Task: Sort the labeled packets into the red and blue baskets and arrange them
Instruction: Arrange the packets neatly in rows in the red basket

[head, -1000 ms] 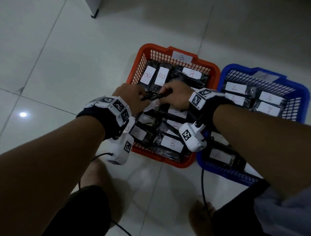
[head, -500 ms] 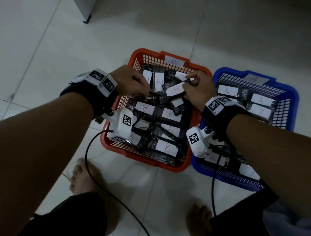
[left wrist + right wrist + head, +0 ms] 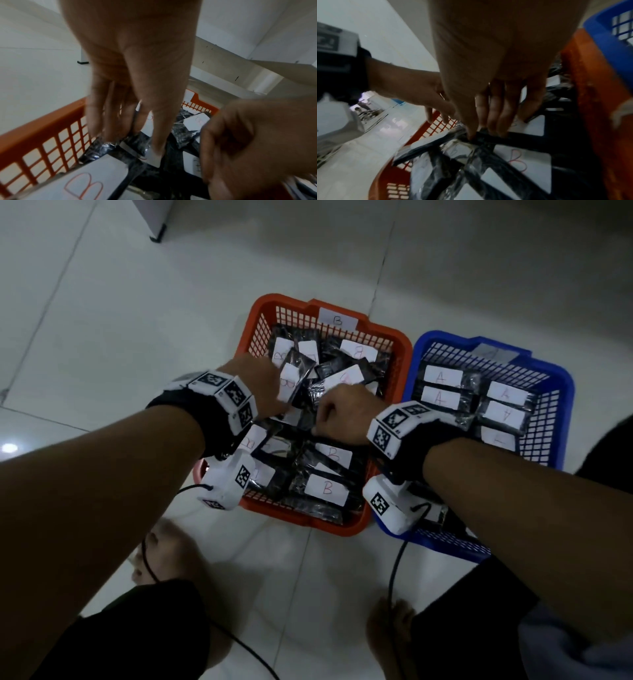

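The red basket carries a B tag and holds several black packets with white B labels. The blue basket to its right holds packets labelled A. Both hands are inside the red basket, close together. My left hand pinches the edge of a B packet that stands tilted on end. My right hand is curled, its thumb and fingers pinching a black packet on top of the pile.
Both baskets stand side by side on a pale tiled floor. My bare feet and two camera cables are just in front of them. A furniture leg stands at the far left.
My right hand has come back from the far side of the red basket to its middle. My left hand has moved inward and now has a B packet on end.
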`<control>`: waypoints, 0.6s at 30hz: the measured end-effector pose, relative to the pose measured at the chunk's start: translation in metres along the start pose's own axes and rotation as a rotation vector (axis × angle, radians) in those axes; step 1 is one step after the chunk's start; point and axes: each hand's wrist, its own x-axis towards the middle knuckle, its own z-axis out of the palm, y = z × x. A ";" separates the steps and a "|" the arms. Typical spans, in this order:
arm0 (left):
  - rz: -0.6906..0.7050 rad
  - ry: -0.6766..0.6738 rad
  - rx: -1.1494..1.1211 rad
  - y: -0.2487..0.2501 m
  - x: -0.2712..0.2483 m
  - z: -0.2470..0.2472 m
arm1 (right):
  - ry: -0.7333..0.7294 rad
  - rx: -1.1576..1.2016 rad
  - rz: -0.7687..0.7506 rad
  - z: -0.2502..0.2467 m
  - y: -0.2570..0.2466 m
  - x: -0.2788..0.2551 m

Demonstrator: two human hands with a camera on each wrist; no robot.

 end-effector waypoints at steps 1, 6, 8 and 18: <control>-0.022 -0.123 0.080 0.000 -0.001 0.002 | -0.138 -0.056 -0.003 0.005 -0.005 -0.001; -0.044 -0.264 0.178 -0.015 -0.012 0.031 | -0.321 -0.256 -0.061 0.031 -0.015 -0.008; -0.063 -0.259 0.137 -0.017 -0.016 0.036 | -0.347 -0.303 -0.048 0.036 -0.015 -0.008; 0.101 -0.224 -0.115 -0.001 -0.011 0.011 | -0.175 -0.047 0.073 0.004 0.002 -0.001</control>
